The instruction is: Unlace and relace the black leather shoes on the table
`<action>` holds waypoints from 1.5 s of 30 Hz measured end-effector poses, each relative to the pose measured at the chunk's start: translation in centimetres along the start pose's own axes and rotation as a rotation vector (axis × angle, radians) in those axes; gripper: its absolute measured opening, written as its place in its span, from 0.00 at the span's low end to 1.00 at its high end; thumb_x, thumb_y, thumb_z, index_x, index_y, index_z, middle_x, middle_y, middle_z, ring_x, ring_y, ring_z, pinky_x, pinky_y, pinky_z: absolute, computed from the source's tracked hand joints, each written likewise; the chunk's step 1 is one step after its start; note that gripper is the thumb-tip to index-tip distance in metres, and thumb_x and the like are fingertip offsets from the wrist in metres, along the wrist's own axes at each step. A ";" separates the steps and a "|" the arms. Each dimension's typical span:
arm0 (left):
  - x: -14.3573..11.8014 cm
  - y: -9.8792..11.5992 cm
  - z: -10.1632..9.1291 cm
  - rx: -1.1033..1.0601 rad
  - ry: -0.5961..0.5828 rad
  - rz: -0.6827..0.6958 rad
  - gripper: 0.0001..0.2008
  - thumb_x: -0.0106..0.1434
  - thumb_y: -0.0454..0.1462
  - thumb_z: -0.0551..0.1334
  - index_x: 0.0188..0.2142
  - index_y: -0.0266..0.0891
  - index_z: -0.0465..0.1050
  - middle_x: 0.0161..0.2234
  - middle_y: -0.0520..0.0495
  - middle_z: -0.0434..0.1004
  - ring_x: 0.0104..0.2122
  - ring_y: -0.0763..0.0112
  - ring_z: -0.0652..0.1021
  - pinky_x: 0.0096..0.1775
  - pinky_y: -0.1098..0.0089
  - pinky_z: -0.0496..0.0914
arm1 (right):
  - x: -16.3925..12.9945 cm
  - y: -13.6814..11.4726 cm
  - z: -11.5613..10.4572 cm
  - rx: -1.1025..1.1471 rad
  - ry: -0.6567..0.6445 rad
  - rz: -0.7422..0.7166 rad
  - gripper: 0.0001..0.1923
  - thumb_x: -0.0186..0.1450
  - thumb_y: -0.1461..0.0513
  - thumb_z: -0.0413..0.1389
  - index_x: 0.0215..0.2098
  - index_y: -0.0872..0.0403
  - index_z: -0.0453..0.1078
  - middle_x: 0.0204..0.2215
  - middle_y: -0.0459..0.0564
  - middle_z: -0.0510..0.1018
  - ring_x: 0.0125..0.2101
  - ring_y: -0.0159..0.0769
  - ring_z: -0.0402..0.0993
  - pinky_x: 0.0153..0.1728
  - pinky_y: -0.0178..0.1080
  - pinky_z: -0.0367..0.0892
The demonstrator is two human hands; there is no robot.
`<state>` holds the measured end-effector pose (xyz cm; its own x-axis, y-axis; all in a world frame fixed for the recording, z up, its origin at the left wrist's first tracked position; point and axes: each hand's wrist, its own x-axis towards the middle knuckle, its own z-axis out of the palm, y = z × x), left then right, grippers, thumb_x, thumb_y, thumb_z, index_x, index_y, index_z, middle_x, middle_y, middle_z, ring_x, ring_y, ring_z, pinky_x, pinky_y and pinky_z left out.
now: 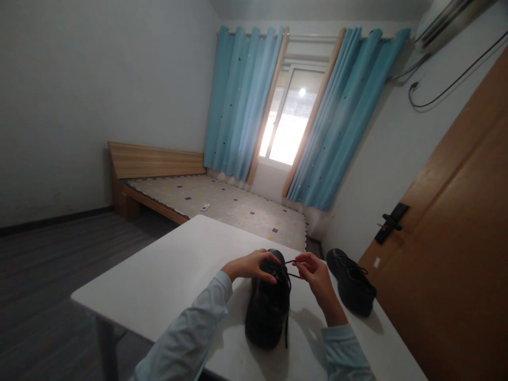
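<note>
A black shoe (pixel 268 309) stands on the white bench (pixel 166 280). The left hand (pixel 252 266) rests on the shoe's top, fingers closed on the laces there. The right hand (pixel 315 275), just right of the shoe, pinches a black lace (pixel 292 263) stretched from it. A second black shoe (pixel 351 286) lies further right. No brand or writing is readable.
</note>
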<state>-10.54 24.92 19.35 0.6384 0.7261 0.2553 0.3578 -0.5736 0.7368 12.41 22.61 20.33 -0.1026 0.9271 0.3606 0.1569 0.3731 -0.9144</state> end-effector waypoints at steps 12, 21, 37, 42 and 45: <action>0.1 -0.1 0.1 0.018 0.007 0.012 0.28 0.47 0.47 0.69 0.48 0.47 0.70 0.44 0.47 0.66 0.46 0.62 0.67 0.49 0.64 0.63 | -0.4 -0.2 -1.6 -0.606 -0.196 -0.072 0.08 0.54 0.57 0.60 0.22 0.53 0.74 0.23 0.48 0.75 0.24 0.36 0.68 0.28 0.38 0.61; -0.1 0.2 0.0 0.011 -0.003 0.001 0.29 0.47 0.49 0.68 0.49 0.46 0.70 0.44 0.46 0.66 0.45 0.61 0.68 0.49 0.64 0.63 | -0.2 0.7 -2.3 -0.490 -0.101 -0.050 0.07 0.52 0.59 0.57 0.21 0.55 0.69 0.28 0.51 0.76 0.32 0.39 0.73 0.33 0.38 0.68; -0.2 0.4 -0.3 -0.004 -0.025 -0.011 0.27 0.49 0.46 0.68 0.50 0.46 0.69 0.47 0.45 0.66 0.48 0.61 0.68 0.48 0.66 0.63 | 0.4 1.9 -4.1 -0.188 0.297 0.020 0.10 0.47 0.60 0.59 0.28 0.55 0.66 0.30 0.51 0.76 0.27 0.41 0.78 0.26 0.40 0.73; 0.2 -0.2 -0.2 -0.065 0.042 0.030 0.17 0.60 0.45 0.59 0.47 0.41 0.72 0.45 0.45 0.73 0.46 0.65 0.71 0.48 0.67 0.64 | -0.3 1.1 -2.2 -0.269 -0.079 -0.025 0.19 0.47 0.69 0.48 0.36 0.53 0.68 0.37 0.51 0.76 0.35 0.40 0.77 0.32 0.40 0.73; 0.5 -1.0 0.0 -0.140 0.112 0.011 0.16 0.60 0.44 0.59 0.44 0.38 0.73 0.43 0.45 0.76 0.43 0.67 0.74 0.46 0.68 0.66 | -0.6 1.3 -1.7 -0.438 -0.189 -0.064 0.29 0.42 0.72 0.42 0.40 0.52 0.69 0.40 0.49 0.77 0.36 0.36 0.75 0.40 0.43 0.70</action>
<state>-10.53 25.88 18.71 0.5590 0.7622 0.3264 0.2481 -0.5294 0.8113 14.34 22.60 19.23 -0.2960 0.8937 0.3373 0.5390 0.4478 -0.7134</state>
